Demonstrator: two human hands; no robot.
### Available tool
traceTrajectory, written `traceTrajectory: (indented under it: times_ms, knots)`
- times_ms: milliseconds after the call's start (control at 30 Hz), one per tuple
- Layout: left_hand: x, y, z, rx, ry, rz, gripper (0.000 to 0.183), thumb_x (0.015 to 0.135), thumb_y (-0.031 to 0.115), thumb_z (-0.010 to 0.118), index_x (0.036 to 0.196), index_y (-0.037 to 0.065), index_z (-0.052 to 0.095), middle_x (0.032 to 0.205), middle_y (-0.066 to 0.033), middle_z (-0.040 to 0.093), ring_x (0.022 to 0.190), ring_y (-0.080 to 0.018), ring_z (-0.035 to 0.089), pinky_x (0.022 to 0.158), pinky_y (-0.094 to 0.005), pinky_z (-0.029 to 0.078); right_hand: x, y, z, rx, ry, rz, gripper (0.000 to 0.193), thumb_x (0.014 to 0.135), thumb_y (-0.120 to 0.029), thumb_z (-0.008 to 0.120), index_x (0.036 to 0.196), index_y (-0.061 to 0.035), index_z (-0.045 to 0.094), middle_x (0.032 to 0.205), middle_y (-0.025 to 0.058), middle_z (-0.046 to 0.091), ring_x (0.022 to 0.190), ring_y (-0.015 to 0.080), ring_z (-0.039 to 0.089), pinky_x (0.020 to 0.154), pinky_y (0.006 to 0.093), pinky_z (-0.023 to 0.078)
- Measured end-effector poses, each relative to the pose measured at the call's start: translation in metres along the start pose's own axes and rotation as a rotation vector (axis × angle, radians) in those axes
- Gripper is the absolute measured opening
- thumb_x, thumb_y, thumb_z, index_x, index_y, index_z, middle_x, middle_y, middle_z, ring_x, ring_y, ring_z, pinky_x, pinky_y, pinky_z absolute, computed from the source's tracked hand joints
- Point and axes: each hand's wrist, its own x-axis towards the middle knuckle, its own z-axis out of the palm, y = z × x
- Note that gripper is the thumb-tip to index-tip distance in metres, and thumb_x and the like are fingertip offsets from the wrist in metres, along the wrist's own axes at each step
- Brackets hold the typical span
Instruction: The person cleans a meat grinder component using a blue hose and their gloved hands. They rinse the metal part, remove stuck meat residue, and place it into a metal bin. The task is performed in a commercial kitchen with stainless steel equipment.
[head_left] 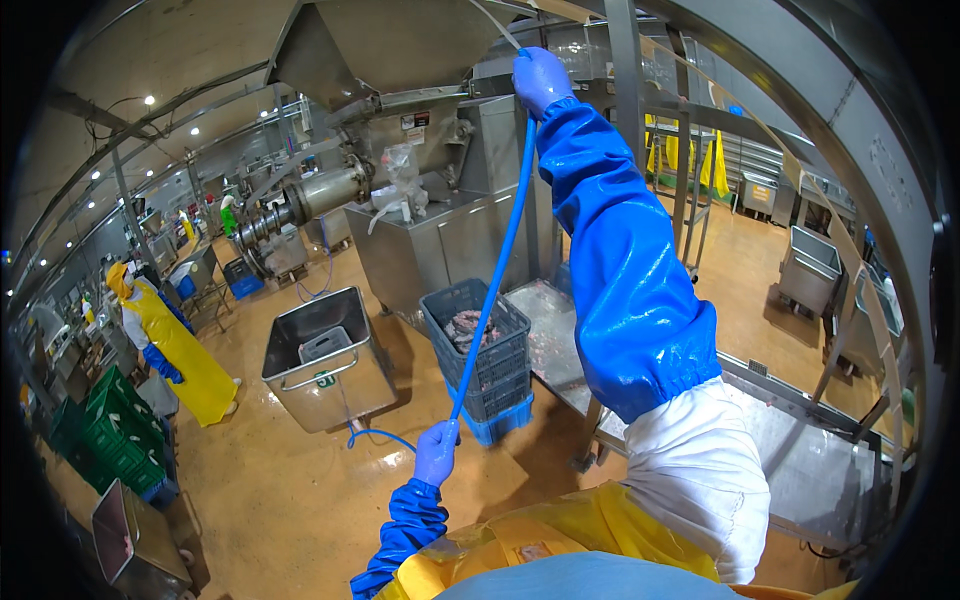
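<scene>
A blue hose (507,255) runs slanting between my two gloved hands. My right hand (543,80), raised high at the top of the view, is closed round its upper end. From that fist a thin pale line reaches up toward the big steel hopper (405,45); I cannot tell whether it is a rod or a water jet. Lower down, my left hand (434,453) is wrapped round the hose near waist height. Past the left hand, the hose trails down to the floor near a steel tub cart (325,388). Blue sleeve covers are on both my arms.
Stacked grey crates (480,375) with meat scraps inside stand on a blue crate (497,420). A steel machine (440,240) rises behind them. A person in a yellow apron (185,350) is at left, near green crates (125,430). Steel framing (630,90) stands beside my right arm.
</scene>
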Motion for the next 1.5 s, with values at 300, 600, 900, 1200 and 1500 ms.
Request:
traceTrajectory:
  times_ms: [300,600,900,1200,1500]
  knots:
    - [0.003,-0.001,0.000,0.037,-0.024,-0.017,0.042,0.101,0.030,0.053,0.068,0.004,0.055,0.065,0.0001,0.050,0.062,-0.0089,0.044,0.058,-0.0277,0.036,0.006,0.034,-0.002,-0.004,0.031,0.052,0.030,0.086,-0.021,0.050,0.095,0.0017,0.068,0.095,0.0289,0.067,0.092,0.0455,0.064,0.083,0.0505,0.050]
    - [0.009,-0.001,0.002,0.026,-0.064,-0.060,0.037,0.101,0.025,0.054,0.071,0.003,0.055,0.068,-0.0006,0.051,0.066,-0.0094,0.047,0.062,-0.0275,0.039,0.003,0.043,-0.010,-0.041,0.079,0.101,0.029,0.086,-0.020,0.050,0.095,0.0011,0.067,0.097,0.0286,0.067,0.094,0.0449,0.064,0.084,0.0504,0.050]
    - [0.015,-0.006,0.005,0.031,-0.071,-0.029,0.037,0.101,0.025,0.054,0.071,0.003,0.054,0.067,-0.0010,0.051,0.065,-0.0100,0.046,0.062,-0.0278,0.039,0.004,0.051,-0.015,-0.104,0.098,0.044,0.028,0.087,-0.020,0.050,0.094,0.0013,0.067,0.096,0.0286,0.067,0.093,0.0458,0.064,0.084,0.0504,0.050]
    - [0.021,-0.006,0.013,0.017,-0.100,-0.030,0.036,0.101,0.024,0.054,0.073,0.002,0.055,0.067,-0.0013,0.050,0.066,-0.0099,0.046,0.061,-0.0282,0.040,0.009,0.062,-0.032,-0.125,0.091,0.039,0.029,0.087,-0.019,0.049,0.093,0.0012,0.068,0.095,0.0289,0.066,0.092,0.0458,0.064,0.083,0.0503,0.051]
    - [0.024,-0.007,0.017,0.039,-0.096,-0.019,0.037,0.100,0.027,0.056,0.073,0.002,0.056,0.066,-0.0015,0.052,0.065,-0.0099,0.047,0.060,-0.0286,0.041,0.006,0.057,-0.043,-0.137,0.077,0.084,0.030,0.086,-0.020,0.048,0.092,0.0014,0.067,0.091,0.0282,0.067,0.087,0.0450,0.065,0.079,0.0505,0.051]
